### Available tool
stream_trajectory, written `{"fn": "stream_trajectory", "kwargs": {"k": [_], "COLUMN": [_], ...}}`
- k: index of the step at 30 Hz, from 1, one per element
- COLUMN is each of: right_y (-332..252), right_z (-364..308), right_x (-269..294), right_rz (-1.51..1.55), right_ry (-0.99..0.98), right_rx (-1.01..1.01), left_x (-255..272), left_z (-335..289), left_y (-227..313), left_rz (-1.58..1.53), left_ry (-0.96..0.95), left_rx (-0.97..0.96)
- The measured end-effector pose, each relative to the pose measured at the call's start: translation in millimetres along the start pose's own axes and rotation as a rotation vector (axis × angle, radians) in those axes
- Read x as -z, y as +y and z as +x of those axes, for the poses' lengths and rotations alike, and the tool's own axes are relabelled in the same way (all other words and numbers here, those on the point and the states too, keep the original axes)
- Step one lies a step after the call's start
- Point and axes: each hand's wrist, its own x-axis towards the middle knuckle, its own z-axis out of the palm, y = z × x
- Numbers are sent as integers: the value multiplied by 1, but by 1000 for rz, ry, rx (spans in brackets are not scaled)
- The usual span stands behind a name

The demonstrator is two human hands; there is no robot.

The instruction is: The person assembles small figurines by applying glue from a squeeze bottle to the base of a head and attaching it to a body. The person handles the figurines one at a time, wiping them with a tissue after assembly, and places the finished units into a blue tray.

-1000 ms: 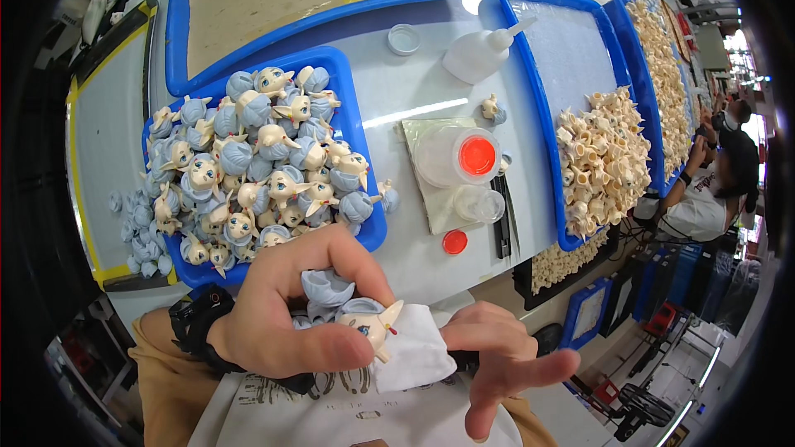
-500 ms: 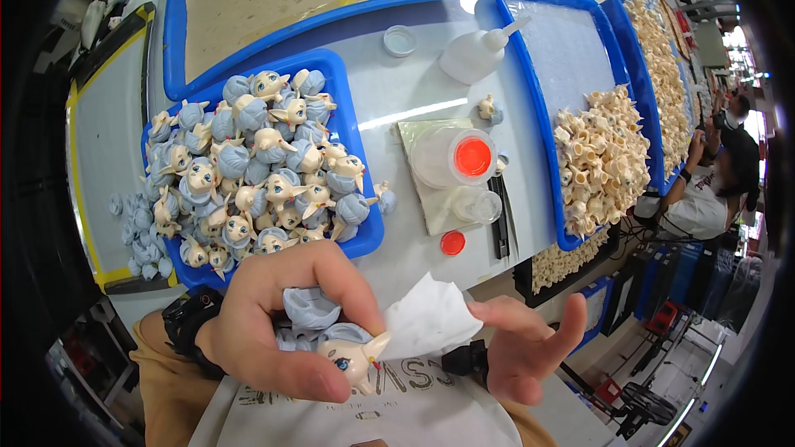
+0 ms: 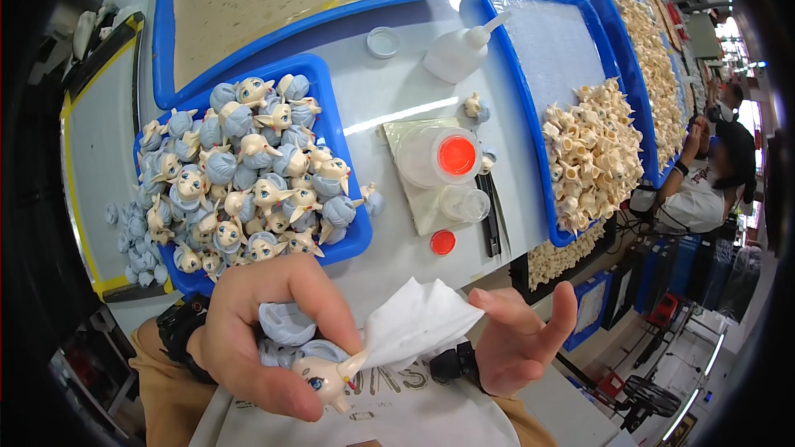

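My left hand point(image 3: 277, 331) is closed around a small elf doll head point(image 3: 325, 381) with pointed ears and a painted eye. A pale blue hair piece point(image 3: 286, 323) is held against my palm with it, and more blue hair shows behind the face. From the raised ear by my left fingertips, a white tissue point(image 3: 418, 323) stretches across to my right hand point(image 3: 522, 339). The fingertips of that hand pinch the tissue's far corner, while its other fingers stand spread. My left fingers hide part of the doll head.
To the left, a blue tray point(image 3: 356, 236) is heaped with doll heads, with loose hair pieces point(image 3: 141, 244) beside it. A tub with red contents point(image 3: 455, 156), a squeeze bottle point(image 3: 457, 54) and black tweezers point(image 3: 491, 215) occupy the middle. Another blue tray point(image 3: 551, 199) holds cream parts; people work far right.
My hands have moved slightly apart, and the tissue is drawn out wider between them. The left hand with the doll head sits a little lower and further left.
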Motion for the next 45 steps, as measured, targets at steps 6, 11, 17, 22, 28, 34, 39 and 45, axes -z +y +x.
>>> {"fn": "stream_trajectory", "kwargs": {"k": [6, 11, 17, 22, 28, 34, 39, 45], "right_y": [-7, -7, -6, -5, -4, -4, 0, 8], "right_z": [-1, -4, 0, -2, -7, 5, 23, 21], "right_x": [-2, 4, 6, 11, 36, 20, -10, 3], "right_rz": [89, 281, 455, 546, 591, -14, -188, -632], "right_ry": [8, -18, -33, -13, 349, -207, -402, -489], "right_rx": [-140, -243, -285, -362, -277, -234, -64, -94], "left_x": [-1, -1, 0, -1, -2, -16, -20, -10], "left_z": [-1, -1, -2, -2, -5, 7, 12, -12], "left_y": [0, 2, 6, 4, 15, 14, 1, 18], "left_rz": [-10, -36, -35, -99, -66, 396, 450, 373], "left_ry": [12, 49, 85, 44, 15, 24, -41, 387], "left_rx": [-39, -47, -32, -64, -69, 141, 167, -45]}}
